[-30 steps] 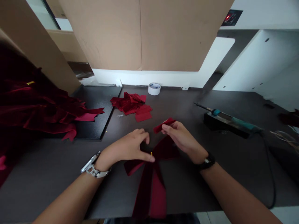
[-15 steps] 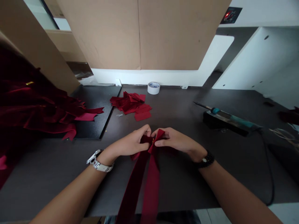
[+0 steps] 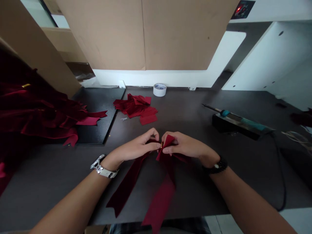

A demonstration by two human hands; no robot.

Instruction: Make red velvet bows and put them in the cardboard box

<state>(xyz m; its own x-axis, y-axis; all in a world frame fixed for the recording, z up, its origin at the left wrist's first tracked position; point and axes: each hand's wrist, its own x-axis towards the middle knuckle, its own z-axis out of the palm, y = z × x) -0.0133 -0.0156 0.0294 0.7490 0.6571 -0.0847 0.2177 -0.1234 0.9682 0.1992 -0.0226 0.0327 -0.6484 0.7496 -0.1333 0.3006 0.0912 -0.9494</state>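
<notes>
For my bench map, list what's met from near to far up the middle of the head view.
Dark red ribbon → pile of red fabric pieces → white tape roll → brown cardboard.

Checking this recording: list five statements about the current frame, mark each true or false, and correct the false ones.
1. The left hand and right hand both hold dark red fabric. True.
2. The watch is on the right wrist. False: the watch is on the left.
3. The leftmost ribbon tail has a notched end. True.
4. The tape roll sits on the red pieces. False: the tape roll stands apart from the red pieces.
5. The soldering iron is in neither hand. True.
</notes>
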